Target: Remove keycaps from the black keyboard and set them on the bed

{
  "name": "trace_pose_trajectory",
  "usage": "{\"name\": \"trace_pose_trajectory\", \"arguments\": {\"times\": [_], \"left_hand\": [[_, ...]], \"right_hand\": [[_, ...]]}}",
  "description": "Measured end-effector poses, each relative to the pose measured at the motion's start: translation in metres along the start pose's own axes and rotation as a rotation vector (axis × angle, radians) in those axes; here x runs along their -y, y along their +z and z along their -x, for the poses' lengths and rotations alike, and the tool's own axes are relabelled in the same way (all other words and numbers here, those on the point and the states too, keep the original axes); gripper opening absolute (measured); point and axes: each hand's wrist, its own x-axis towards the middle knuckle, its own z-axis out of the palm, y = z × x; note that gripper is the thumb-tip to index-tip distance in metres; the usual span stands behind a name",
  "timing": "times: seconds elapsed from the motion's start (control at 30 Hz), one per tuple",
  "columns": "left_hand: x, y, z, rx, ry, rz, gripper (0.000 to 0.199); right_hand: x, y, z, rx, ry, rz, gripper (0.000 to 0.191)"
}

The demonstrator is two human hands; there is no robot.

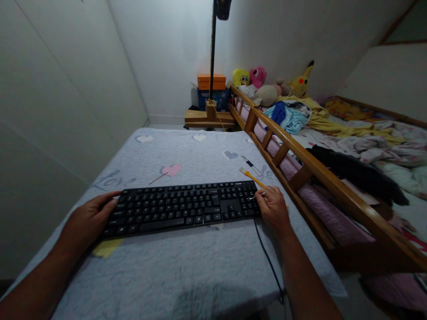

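Black plastic keyboard, long and rectangular (180, 203), lies keys up on a pale blue-grey quilted cloth with heart prints (133, 275) covering the counter. Thin black cable (267, 253) runs from beside the right hand toward the near edge.

Left hand (87, 218): fingers against the keyboard's left end; partly hidden, so cannot tell whether they close on it. Right hand (272, 208): fingers pinched on a thin white cotton swab (254, 197), its tip over the number pad keys.

Step in hand, as I judge it: swab work at the number pad, keyboard steadied from the left. Next move calls for a light pinch, the tip angled into the gaps, and little sideways push on the board.

Lying beyond the keyboard: second white swab (158, 178), left; yellow-handled flat brush (255, 178) and slim tool with black band, perhaps tweezers (250, 164), right.
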Motion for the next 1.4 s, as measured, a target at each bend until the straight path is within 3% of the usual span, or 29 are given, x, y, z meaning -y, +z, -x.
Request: {"name": "trace_pose_trajectory", "arguments": {"times": [0.87, 1.17, 1.4], "left_hand": [[0.001, 0.0, 0.0, -0.019, 0.02, 0.0, 0.054], [-0.011, -0.003, 0.005, -0.003, -0.011, 0.003, 0.054], [-0.008, -0.002, 0.003, 0.002, -0.02, 0.016, 0.054]], "right_hand": [[0.007, -0.005, 0.001, 0.037, -0.051, -0.033, 0.019], [0.012, 0.0, 0.002, 0.09, -0.076, -0.054, 0.019], [0.007, -0.002, 0.001, 0.05, -0.052, -0.045, 0.019]]}}
